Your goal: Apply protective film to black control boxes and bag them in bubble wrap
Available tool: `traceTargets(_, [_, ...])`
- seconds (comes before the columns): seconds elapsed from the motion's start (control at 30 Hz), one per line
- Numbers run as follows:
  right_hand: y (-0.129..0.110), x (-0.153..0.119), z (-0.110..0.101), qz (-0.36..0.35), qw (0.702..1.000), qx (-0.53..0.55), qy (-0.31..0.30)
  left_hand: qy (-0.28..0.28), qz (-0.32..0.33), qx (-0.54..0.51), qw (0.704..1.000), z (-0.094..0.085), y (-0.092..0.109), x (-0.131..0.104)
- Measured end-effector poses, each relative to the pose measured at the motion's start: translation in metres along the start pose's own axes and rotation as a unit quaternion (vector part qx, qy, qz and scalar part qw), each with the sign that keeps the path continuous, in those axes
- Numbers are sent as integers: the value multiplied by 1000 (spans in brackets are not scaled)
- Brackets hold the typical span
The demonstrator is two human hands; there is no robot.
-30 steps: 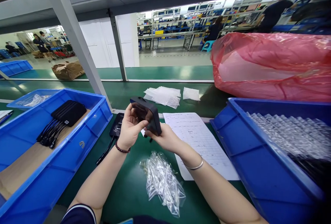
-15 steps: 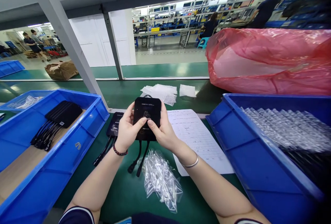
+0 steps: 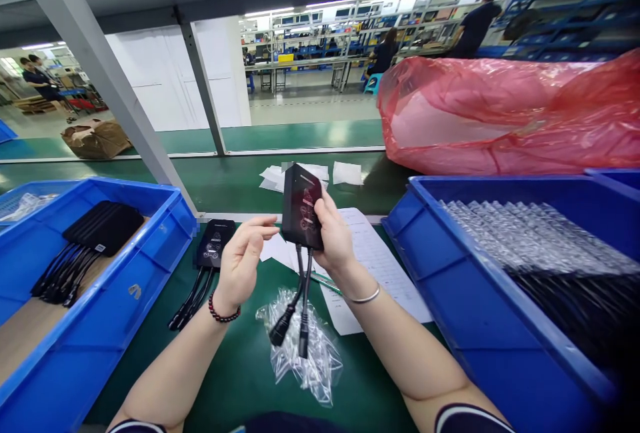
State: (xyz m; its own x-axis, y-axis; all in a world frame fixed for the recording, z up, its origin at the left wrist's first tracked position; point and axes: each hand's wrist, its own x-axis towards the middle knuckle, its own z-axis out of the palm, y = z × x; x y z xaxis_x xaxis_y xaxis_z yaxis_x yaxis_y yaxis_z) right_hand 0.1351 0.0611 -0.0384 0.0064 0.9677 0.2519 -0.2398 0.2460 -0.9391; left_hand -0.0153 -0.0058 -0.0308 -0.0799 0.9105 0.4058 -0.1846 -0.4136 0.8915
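Observation:
My right hand (image 3: 336, 229) grips a flat black electronic box (image 3: 301, 209) by its right side, tilted so its left edge faces me. Two black cables with connectors (image 3: 295, 326) dangle from the box's lower end. To the left, my left hand (image 3: 243, 256) is apart from the box, its fingers stretched toward the box's edge and holding nothing. A second black box (image 3: 215, 243) with cables lies on the green bench just beyond my left hand. Below the held box is a heap of clear plastic bags (image 3: 313, 369), partly covered by the hanging cables.
At left, a blue bin (image 3: 145, 286) holds several black boxes (image 3: 105, 226). The right blue bin (image 3: 430, 266) contains bagged pieces. Handwritten paper (image 3: 370, 253) and a pen (image 3: 326, 282) lie between. Behind are white packets (image 3: 347, 173), a red plastic bag (image 3: 500, 119) and a metal post (image 3: 200, 79).
My left hand has let go of the box and moved left. My right hand has turned and tilted the box, its cables swinging over the plastic bags. The view has shifted slightly right.

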Motion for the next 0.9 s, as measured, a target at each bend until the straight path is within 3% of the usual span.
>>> traceTargets(0.1, [3,-4,6,39,998,11,-43,20,-109,-136,984,6,-3,3])
traceTargets(0.23, [15,-16,12,-47,978,-171,-111,24,-286,-338,896,14,-6,5])
traceTargets(0.33, [16,-21,8,-130,918,-361,-102,46,-320,-370,871,15,-4,7])
traceTargets(0.4, [8,-23,6,-188,881,-421,-107,50,-333,-369,867,13,-1,8])
traceTargets(0.47, [-1,-24,4,-297,831,-433,-184,44,-337,-364,867,11,1,9])
traceTargets(0.53, [-7,-19,2,-401,742,-437,-312,28,-344,-353,869,9,1,9])
traceTargets(0.57, [-9,-13,-1,-419,705,-450,-354,21,-352,-346,870,8,1,9])
traceTargets(0.6, [-9,-6,-6,-405,691,-478,-362,10,-364,-339,867,7,1,9])
traceTargets(0.63, [-8,3,-14,-361,702,-518,-329,-7,-377,-335,864,6,1,9])
traceTargets(0.7, [-6,20,-34,-226,758,-586,-179,-54,-387,-340,855,4,2,10])
traceTargets(0.77, [-8,31,-54,-141,789,-596,-48,-111,-381,-359,845,2,4,12])
traceTargets(0.83, [-17,30,-64,-169,802,-573,5,-140,-365,-375,841,1,4,14])
traceTargets(0.9, [-29,17,-59,-256,802,-540,-6,-142,-359,-379,841,-1,3,16])
